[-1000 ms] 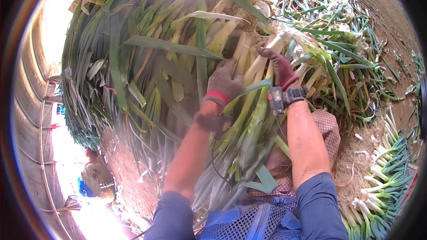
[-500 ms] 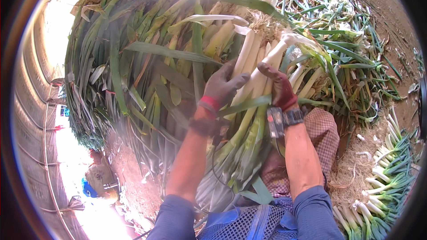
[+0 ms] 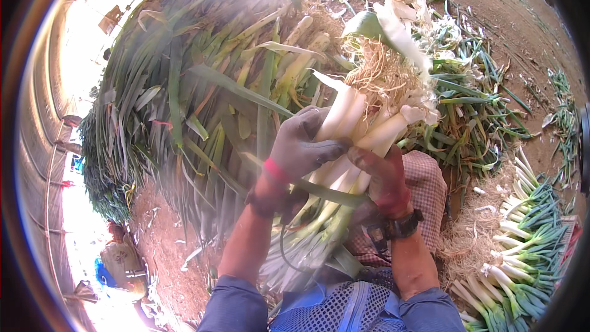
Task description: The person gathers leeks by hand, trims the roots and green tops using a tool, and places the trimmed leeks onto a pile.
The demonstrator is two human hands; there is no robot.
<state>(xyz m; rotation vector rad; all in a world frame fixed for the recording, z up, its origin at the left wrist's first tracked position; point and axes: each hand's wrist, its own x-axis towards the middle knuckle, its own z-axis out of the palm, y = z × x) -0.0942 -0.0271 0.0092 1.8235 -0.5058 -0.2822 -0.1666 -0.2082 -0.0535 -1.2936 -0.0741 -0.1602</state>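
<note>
A bunch of long green onions (image 3: 344,114) is upright in front of me, its thick white stalks and stringy tan roots (image 3: 384,80) at the top and its green leaves trailing toward my lap. My left hand (image 3: 304,141), in a grey glove with a red cuff, is closed around the stalks from the left. From the right, my right hand (image 3: 384,175), in a dark reddish glove, closes on the same bunch; the bunch hides part of its fingers. A loose pale outer layer (image 3: 402,34) with roots sticks up beyond the bunch.
A big heap of untrimmed green onions (image 3: 184,86) fills the left. Beyond my hands at right lies a pile of leaf scraps (image 3: 467,98). Cleaned green onions (image 3: 522,246) form a row at lower right, beside cut roots (image 3: 470,233). A person (image 3: 123,264) is at lower left.
My hands have come lower and closer to my body with the bunch. The right hand has turned from an upright thumb to fingers curled on the stalks. More of the roots now shows.
</note>
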